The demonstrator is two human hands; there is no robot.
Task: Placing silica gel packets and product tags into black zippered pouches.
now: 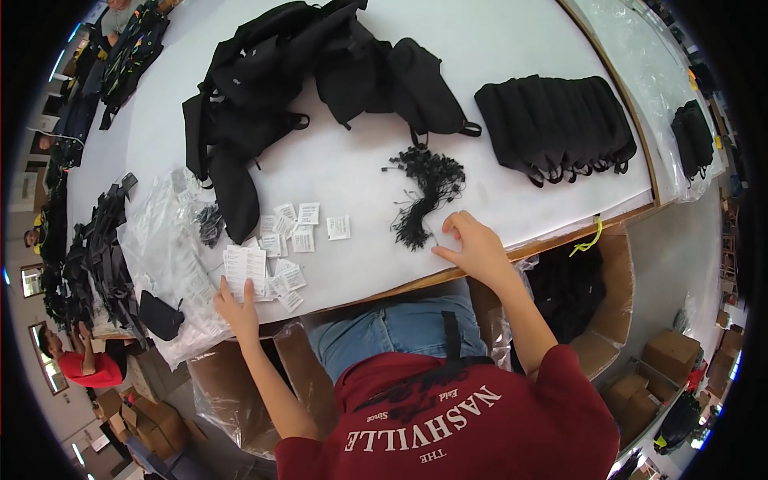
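My left hand [238, 310] lies at the table's front edge with its fingers spread, the fingertips touching a stack of white printed tags [246, 266]. Several smaller white labels [302, 238] are scattered just beyond and beside it. My right hand [478, 250] hovers near the front edge, thumb and forefinger apart, with nothing visible held between them. Close to its fingertips lies a bunch of thin black cords [416, 216]; a fine strand reaches toward the thumb. A small tangle of black cords [210, 225] sits left of the labels.
A heap of black bags [264, 76] covers the far middle of the white table [360, 176]. Black pouches [556, 128] stand in a row at right. Clear plastic [172, 256] and black straps [100, 248] lie left. Cardboard boxes [612, 296] flank me; a person [86, 364] is far left.
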